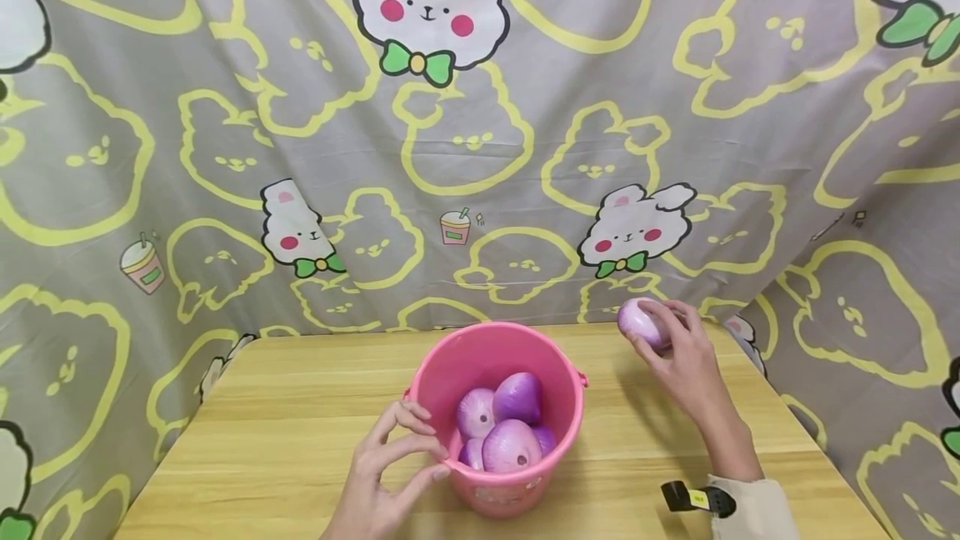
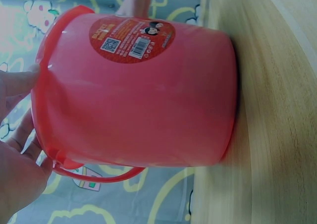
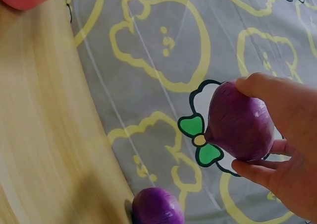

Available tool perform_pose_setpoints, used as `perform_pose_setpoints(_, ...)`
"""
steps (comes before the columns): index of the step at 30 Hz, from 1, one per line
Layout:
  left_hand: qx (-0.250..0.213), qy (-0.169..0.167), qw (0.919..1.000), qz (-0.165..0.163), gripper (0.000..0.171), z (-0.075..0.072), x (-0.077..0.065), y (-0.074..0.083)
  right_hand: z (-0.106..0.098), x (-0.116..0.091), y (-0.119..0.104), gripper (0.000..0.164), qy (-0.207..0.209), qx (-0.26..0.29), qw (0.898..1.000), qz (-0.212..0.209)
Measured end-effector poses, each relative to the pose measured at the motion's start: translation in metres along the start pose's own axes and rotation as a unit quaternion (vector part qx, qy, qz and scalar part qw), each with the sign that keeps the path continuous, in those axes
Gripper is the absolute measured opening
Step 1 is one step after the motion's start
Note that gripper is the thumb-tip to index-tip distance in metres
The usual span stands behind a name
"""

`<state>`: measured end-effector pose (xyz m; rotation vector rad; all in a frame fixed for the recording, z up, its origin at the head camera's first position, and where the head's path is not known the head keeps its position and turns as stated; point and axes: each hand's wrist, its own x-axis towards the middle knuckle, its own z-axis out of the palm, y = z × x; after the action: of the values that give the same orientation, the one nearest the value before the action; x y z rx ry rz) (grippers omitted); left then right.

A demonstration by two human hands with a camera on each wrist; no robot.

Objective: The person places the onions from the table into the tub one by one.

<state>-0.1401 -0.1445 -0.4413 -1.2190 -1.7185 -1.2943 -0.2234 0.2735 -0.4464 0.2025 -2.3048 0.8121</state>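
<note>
Purple onions (image 1: pixel 512 447), several of them, lie in the bottom of a pink plastic bucket (image 1: pixel 487 352) that stands upright on the table. My left hand (image 1: pixel 390 461) holds the bucket's near left rim, with thumb and curved fingers at the edge. Up at the far right, my right hand (image 1: pixel 686 361) grips one purple onion (image 3: pixel 240 122) between thumb and fingers, raised above the table. Another onion (image 3: pixel 157 206) rests on the table below it in the right wrist view; the right hand hides it in the head view.
The wooden table (image 1: pixel 300 407) ends at a grey curtain (image 1: pixel 480 148) with cartoon animals, which hangs at the back and both sides. The bucket's red handle (image 2: pixel 104 177) hangs down its side. A black strap device (image 1: pixel 697 498) is on the right sleeve.
</note>
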Motion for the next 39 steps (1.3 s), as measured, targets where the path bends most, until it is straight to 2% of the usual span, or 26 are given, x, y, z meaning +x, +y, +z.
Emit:
perform_pose_setpoints(5,0.001,0.0,1.0,-0.005,0.021,0.0,-0.002,-0.001,-0.004,0.002,-0.004,0.05,0.011,0.002,1.0,-0.007)
perform_pose_setpoints(18,0.0,0.002,0.9999,0.012,0.016,0.0,0.01,0.007,-0.014,0.004,-0.013,0.053,0.029,-0.004,0.999,-0.024)
perform_pose_setpoints(39,-0.001,0.003,0.9999,0.01,0.02,0.001,0.009,0.009,-0.026,0.006,-0.029,0.055,0.04,-0.005,0.998,-0.044)
